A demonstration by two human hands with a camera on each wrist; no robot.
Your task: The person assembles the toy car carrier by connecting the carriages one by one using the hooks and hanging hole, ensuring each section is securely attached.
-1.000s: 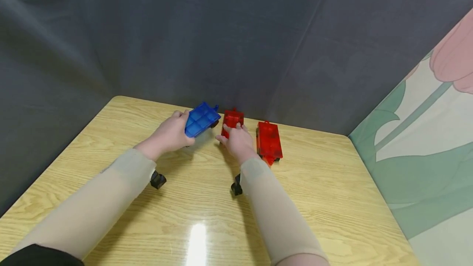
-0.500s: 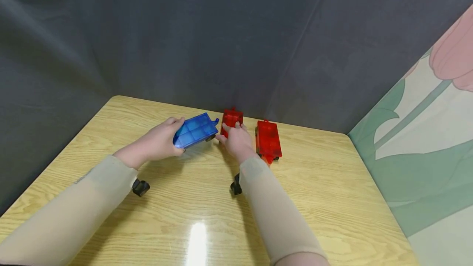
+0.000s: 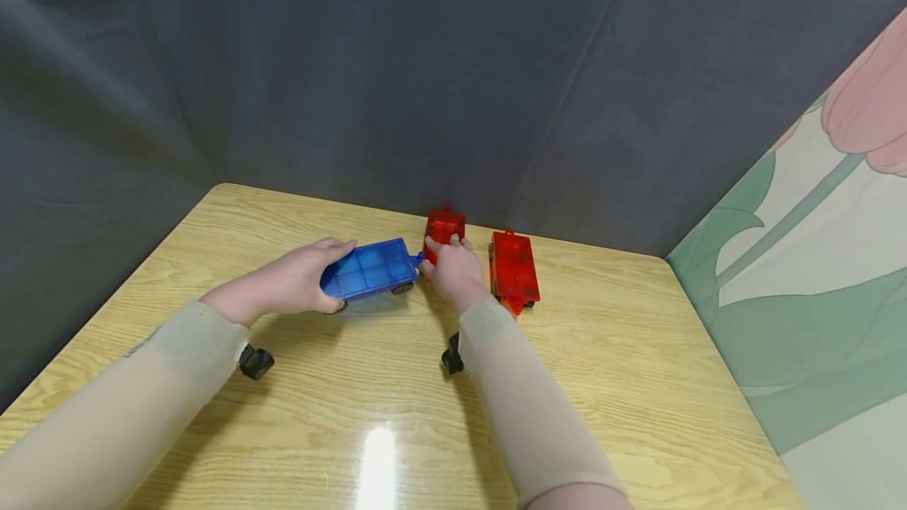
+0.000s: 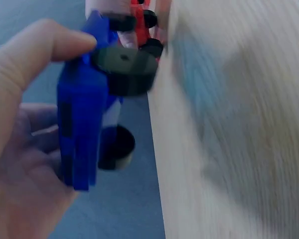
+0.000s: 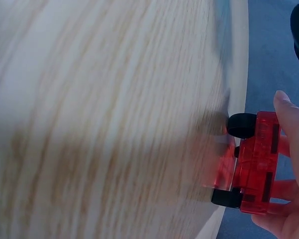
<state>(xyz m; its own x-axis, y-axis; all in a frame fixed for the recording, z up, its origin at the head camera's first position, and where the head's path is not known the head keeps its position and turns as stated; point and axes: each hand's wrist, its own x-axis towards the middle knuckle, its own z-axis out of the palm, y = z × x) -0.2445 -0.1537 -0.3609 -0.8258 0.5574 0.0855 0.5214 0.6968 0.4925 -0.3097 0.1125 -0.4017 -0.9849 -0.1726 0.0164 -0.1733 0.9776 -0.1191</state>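
One blue wagon [image 3: 372, 267] lifted, one red wagon [image 3: 445, 225] gripped

Both toys are judged light, stiff and slightly slippery, apparently being made of smooth plastic. The thin coupling hook [image 3: 420, 260] may be fragile, so a hold is best taken across the body, clear of the wheels [image 4: 127, 72]. By the left hand [image 3: 298, 278], half closed, the blue wagon is gripped at the end away from its hook and seemingly held just above the table [image 3: 340, 415]. Near the far edge, the red wagon is clasped by the bent fingers and thumb of the right hand [image 3: 459, 270]. A translucent blue bed, marked off in squares, is seen; the red body is see-through too.
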